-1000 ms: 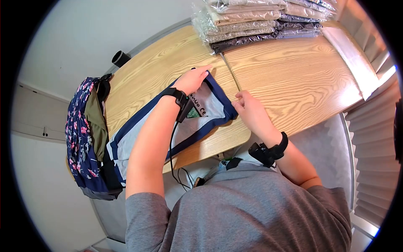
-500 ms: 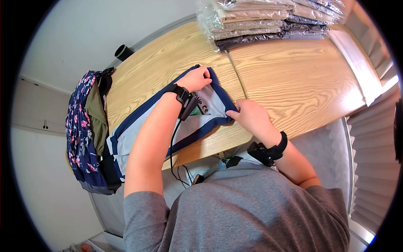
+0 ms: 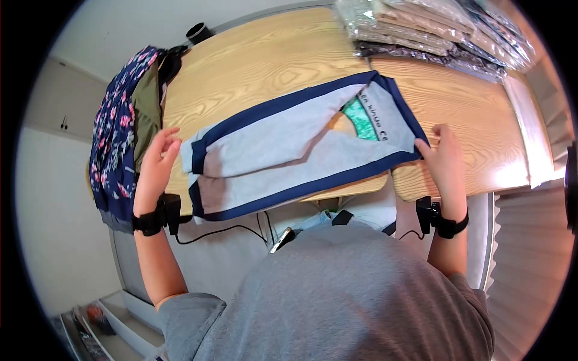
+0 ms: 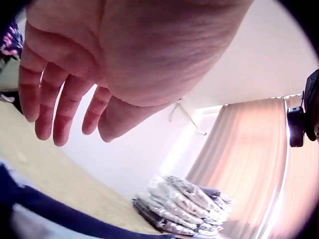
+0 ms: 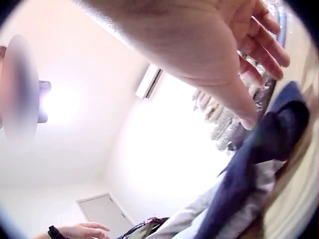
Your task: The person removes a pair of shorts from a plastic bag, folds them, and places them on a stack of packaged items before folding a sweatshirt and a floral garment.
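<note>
A light grey garment (image 3: 259, 141) with wide navy edges lies spread on the table, its long side along the near edge. A flap of it is folded over, leaving a gap where green print and dark lettering (image 3: 363, 117) show. My left hand (image 3: 158, 165) hovers beyond the garment's left end, holding nothing; its fingers hang loosely in the left wrist view. At the right end my right hand (image 3: 444, 159) is by the navy corner, thumb tip right at the cloth. In the right wrist view its fingers are relaxed and spread, the thumb just above the navy edge (image 5: 234, 184).
Plastic-wrapped folded clothes (image 3: 433, 33) are stacked at the back right. A floral navy garment (image 3: 120, 132) and an olive one (image 3: 146, 108) hang over the table's left end. A black cup (image 3: 198, 33) stands at the back left. A cable (image 3: 223, 230) runs from the left wrist.
My left hand has left the garment's far right part and moved to its left end. The right hand has loosened its pinch on the corner. The garment now lies straighter along the table's near edge.
</note>
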Demonstrator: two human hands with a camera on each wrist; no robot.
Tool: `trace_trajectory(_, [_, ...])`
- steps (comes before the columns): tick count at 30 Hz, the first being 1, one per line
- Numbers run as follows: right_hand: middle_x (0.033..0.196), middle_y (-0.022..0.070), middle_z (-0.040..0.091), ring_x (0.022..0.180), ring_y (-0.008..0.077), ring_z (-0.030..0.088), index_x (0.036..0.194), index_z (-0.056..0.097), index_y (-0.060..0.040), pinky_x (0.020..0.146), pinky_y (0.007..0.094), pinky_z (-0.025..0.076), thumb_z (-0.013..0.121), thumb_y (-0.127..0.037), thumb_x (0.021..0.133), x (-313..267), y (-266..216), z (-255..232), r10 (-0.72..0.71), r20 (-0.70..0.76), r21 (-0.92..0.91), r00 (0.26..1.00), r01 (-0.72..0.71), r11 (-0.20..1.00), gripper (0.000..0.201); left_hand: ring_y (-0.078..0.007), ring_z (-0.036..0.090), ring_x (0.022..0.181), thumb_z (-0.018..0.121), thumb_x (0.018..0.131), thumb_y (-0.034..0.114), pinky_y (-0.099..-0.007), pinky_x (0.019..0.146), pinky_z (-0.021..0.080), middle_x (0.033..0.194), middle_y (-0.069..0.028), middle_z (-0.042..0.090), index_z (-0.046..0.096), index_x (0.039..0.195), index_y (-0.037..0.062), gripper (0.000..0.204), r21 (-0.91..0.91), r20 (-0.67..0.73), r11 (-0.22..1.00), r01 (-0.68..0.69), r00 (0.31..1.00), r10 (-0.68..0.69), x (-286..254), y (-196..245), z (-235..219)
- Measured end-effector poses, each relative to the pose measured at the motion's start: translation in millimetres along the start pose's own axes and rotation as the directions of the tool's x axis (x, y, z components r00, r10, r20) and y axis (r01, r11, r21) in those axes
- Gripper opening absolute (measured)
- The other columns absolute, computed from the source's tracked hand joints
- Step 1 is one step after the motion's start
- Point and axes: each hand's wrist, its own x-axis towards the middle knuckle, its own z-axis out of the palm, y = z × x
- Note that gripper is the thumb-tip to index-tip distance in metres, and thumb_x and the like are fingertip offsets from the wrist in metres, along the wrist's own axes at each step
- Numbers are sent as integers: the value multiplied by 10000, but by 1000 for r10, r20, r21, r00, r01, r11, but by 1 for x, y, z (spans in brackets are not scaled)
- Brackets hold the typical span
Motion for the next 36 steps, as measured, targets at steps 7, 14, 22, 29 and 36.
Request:
trace_trajectory(7, [1296, 168, 458, 1171, 296, 459, 1194, 503, -92, 964, 480, 342, 521, -207, 869, -9, -148, 56, -675, -125, 91, 727, 686, 722, 346, -192, 579, 866, 511, 895, 139, -282, 777, 450, 960, -128, 614, 564, 1093, 3, 246, 96, -146, 991, 98, 986, -83, -44, -101, 2])
trace_trajectory(14, [1389, 116, 367, 1287, 343, 311, 1310, 436, -219, 986, 611, 235, 489, -366, 874, -44, -185, 142, -674, 118, -198, 730, 682, 704, 463, -158, 572, 627, 575, 858, 318, -289, 577, 445, 717, -99, 623, 609, 933, -73, 401, -162, -235, 911, 378, 882, -408, -35, -115, 41])
trace_trajectory(22, [1419, 119, 317, 1321, 354, 238, 1326, 423, -222, 1003, 626, 190, 534, -428, 834, -47, -167, 140, -596, 195, -236, 779, 627, 742, 545, -77, 482, 601, 614, 836, 354, -221, 502, 364, 707, -13, 558, 591, 895, -27, 386, -545, 142, 687, 481, 861, -489, -29, -88, 41])
trace_trajectory(29, [1380, 160, 368, 1289, 313, 327, 1277, 448, -89, 1016, 543, 248, 647, -346, 755, -61, -225, 150, -794, 190, -22, 578, 811, 585, 615, -140, 543, 707, 666, 728, 86, -270, 596, 452, 881, -88, 554, 517, 1100, 37, 404, -329, -67, 913, 241, 959, -277, -36, -99, 45])
trace_trajectory(36, [1321, 150, 443, 1255, 259, 387, 1233, 483, -85, 1004, 511, 281, 515, -253, 865, -66, -249, 198, -735, 163, 175, 658, 714, 678, 406, -335, 521, 907, 623, 642, -47, -378, 802, 437, 949, -136, 539, 590, 984, 67, 361, 214, -226, 957, -194, 944, 242, -27, -93, 38])
